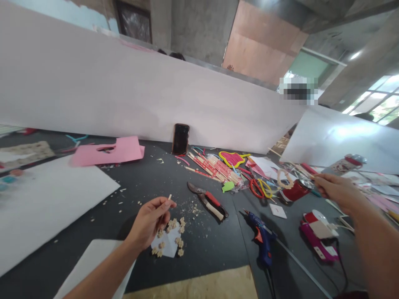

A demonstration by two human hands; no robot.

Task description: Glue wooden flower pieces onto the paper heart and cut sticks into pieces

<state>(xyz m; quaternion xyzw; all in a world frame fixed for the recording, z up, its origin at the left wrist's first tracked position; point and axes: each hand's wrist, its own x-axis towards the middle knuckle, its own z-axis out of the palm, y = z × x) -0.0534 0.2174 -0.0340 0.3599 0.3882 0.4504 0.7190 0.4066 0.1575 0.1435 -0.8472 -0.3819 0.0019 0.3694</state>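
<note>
My left hand pinches a short pale stick piece between thumb and forefinger. Just below it, several small wooden flower shapes lie on and around a white paper piece. At the right my right hand is closed in a pinch beside a red can; what its fingertips hold, if anything, I cannot make out. A pale beaded-looking ring is near the can. Pruning shears with red and cream handles lie between my hands. Nearer me rests a blue glue gun with a long glue stick.
A phone leans on the white partition. Red-patterned chopsticks, red-handled scissors and pink paper lie toward the back. A magenta power strip with cables is at right; white sheets cover the left.
</note>
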